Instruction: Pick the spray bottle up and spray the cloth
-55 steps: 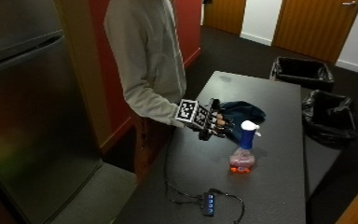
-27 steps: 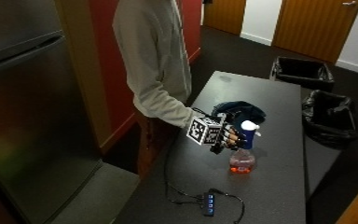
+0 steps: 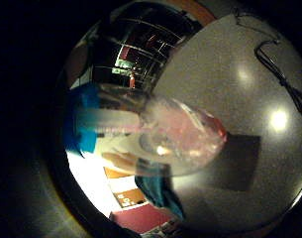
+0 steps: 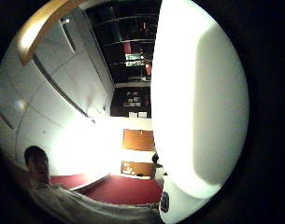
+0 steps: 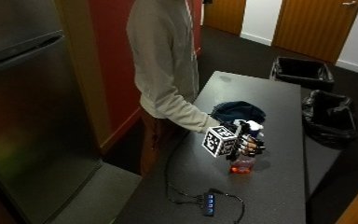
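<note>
Dark tabletop point(image 5: 272, 186) beside a steel fridge point(image 5: 30, 107). Spray bottle point(image 5: 246, 154): standing on tabletop, red liquid low inside, just in front of the blue cloth point(image 5: 237, 112). Right hand point(image 5: 246, 144): fingers curled round the bottle's neck. Progress, judged: grasp made; lift not evident; spraying the cloth outstanding

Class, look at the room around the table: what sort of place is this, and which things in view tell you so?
Probably an office break room or staff kitchen: a stainless-steel refrigerator stands by the dark table, two lined bins sit beyond it, and wooden doors open off a carpeted floor.
</note>
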